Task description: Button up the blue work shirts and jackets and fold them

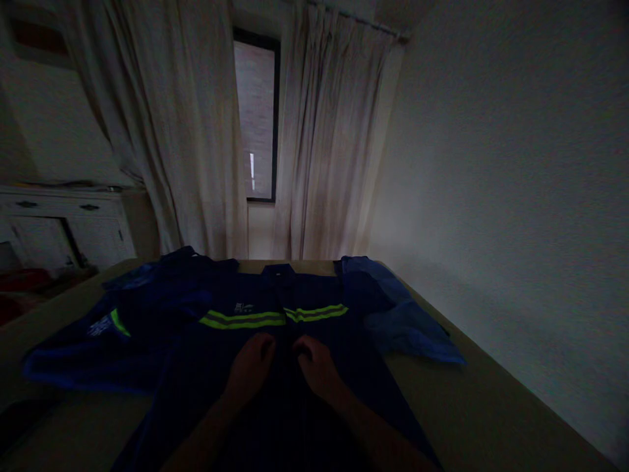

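Observation:
A dark navy work jacket [289,344] lies spread on the bed, collar away from me, with yellow-green reflective strips across the chest and a small pale print on its left side. Over the left of its front opening is my left hand [253,364], fingers curled in. Mirroring it on the other side, my right hand [317,367] is curled with thumb against fingers. Both are close to the cloth just below the strips. In this dim light, whatever is between the fingers of either hand cannot be made out.
More dark blue clothing [147,314] is heaped at the left, and lighter blue garments [413,328] lie at the right. The bed [491,406] runs along a white wall. Beyond are curtains [196,131], a narrow window [255,118] and a white cabinet [98,226].

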Demonstrator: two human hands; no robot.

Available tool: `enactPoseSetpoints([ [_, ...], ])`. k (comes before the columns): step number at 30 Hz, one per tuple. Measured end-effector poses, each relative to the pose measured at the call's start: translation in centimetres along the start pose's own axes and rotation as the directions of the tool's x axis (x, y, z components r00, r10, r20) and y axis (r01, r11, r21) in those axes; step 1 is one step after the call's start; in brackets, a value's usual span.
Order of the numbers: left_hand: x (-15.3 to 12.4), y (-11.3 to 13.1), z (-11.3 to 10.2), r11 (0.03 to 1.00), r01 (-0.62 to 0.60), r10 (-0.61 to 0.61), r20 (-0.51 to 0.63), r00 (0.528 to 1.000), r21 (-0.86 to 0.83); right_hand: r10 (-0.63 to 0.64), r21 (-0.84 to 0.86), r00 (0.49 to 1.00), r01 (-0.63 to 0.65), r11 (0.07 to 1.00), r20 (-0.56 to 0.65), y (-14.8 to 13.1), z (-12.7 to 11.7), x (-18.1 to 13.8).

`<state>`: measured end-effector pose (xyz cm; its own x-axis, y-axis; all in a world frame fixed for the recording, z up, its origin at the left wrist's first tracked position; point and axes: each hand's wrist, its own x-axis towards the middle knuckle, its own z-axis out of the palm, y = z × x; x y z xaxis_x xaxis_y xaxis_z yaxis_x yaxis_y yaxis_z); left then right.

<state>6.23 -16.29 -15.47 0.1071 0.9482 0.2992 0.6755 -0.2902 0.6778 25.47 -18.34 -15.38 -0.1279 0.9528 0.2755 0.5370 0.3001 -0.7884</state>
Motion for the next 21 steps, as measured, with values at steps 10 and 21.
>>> enactPoseSetpoints([
  [10,0.9,0.6,-0.4,0.954,0.021,-0.114,0.299,0.947,0.299,0.236,-0.468,0.969,-0.175,0.866,0.075,-3.1,1.1,1.7],
  [21,0.9,0.4,-0.4,0.960,0.023,-0.096,0.249,0.964,0.279,0.097,-0.550,0.992,-0.036,0.835,0.082,-2.1,2.2,2.4],
])
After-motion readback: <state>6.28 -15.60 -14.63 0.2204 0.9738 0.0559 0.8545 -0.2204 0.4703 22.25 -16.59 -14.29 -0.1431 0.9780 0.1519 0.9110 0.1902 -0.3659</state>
